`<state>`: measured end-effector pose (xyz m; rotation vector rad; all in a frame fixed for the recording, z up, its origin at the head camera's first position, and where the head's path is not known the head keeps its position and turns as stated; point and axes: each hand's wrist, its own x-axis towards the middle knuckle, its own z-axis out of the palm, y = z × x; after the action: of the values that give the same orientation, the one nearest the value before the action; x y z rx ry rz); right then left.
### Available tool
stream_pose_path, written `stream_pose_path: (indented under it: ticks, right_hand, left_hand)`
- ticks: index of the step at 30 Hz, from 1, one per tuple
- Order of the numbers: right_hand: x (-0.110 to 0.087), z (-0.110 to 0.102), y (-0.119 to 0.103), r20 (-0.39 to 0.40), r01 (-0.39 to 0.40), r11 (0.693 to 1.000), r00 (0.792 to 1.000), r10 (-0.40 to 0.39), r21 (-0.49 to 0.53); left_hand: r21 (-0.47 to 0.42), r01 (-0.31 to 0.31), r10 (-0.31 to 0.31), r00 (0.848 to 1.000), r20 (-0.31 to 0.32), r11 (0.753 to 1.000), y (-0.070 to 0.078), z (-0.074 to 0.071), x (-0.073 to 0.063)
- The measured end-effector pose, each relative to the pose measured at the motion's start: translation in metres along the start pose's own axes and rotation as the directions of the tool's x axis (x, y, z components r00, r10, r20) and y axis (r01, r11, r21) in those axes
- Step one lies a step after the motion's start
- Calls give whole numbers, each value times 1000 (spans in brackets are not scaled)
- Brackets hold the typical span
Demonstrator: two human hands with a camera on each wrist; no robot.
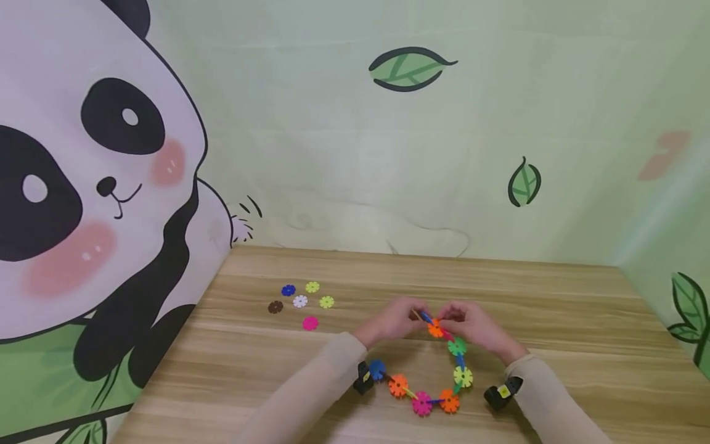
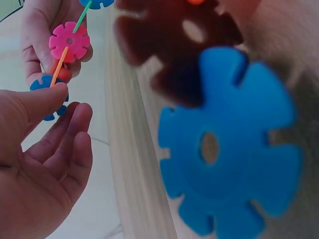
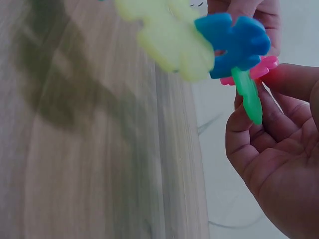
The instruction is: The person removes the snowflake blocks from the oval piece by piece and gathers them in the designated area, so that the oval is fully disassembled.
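Observation:
A chain of interlocked, notched plastic discs in several colours hangs in a loop between and below the hands. Its top end is at the fingers. My left hand (image 1: 398, 319) pinches a blue notched disc (image 2: 42, 83) between thumb and fingers. Slotted into that disc is an orange disc (image 1: 435, 327). My right hand (image 1: 470, 322) pinches a pink notched disc (image 3: 270, 62), which joins a green disc (image 1: 457, 346). Down the right side runs a pale yellow disc (image 1: 463, 376). At the other end, a blue disc (image 1: 377, 370) hangs near my left wrist, beside a brown one (image 2: 174, 30).
Loose notched discs lie on the wooden table (image 1: 233, 345) left of the hands: a dark blue one (image 1: 288, 290), a white one (image 1: 300, 301), a brown one (image 1: 275, 307), a pink one (image 1: 310, 323) and two yellow. A panda-printed wall covering (image 1: 333, 154) stands behind.

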<state>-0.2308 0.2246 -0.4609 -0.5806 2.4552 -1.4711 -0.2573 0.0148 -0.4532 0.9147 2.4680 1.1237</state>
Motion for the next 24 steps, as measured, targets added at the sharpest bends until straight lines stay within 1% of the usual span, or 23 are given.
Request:
stream_pose_path:
  ticks: [2, 4, 7, 11, 15, 18, 19, 21, 24]
  right_hand:
    - [2, 1, -1, 2, 13, 1000, 1000, -13, 1]
    - [2, 2, -2, 4, 6, 1000, 1000, -6, 7]
    - [2, 3, -2, 23, 7, 1000, 1000, -8, 14]
    - [0, 3, -2, 48, 21, 1000, 999, -21, 9]
    - [0, 4, -2, 35, 34, 998, 999, -32, -48]
    - [0, 3, -2, 12, 32, 995, 999, -31, -94]
    - [-2, 4, -7, 3, 27, 994, 1000, -27, -106]
    - [-1, 4, -7, -9, 16, 992, 1000, -17, -126]
    - [1, 4, -6, -22, 4, 990, 1000, -7, -137]
  left_hand:
    - [31, -10, 10, 1000, -7, 999, 1, -1, 0]
    - [49, -14, 15, 1000, -14, 999, 1, -3, -1]
    - [73, -9, 11, 999, -36, 997, 0, -6, -2]
    - [83, 20, -14, 998, -67, 996, -2, -7, -3]
    - [50, 45, -42, 997, -71, 998, -4, -8, -3]
    - [22, 27, -25, 997, -78, 999, -3, -8, -2]
    - [19, 15, -13, 996, -85, 1000, -2, -9, -2]
    - [37, -17, 20, 995, -94, 999, -2, -9, -3]
    - [80, -44, 52, 993, -102, 996, -2, -10, -3]
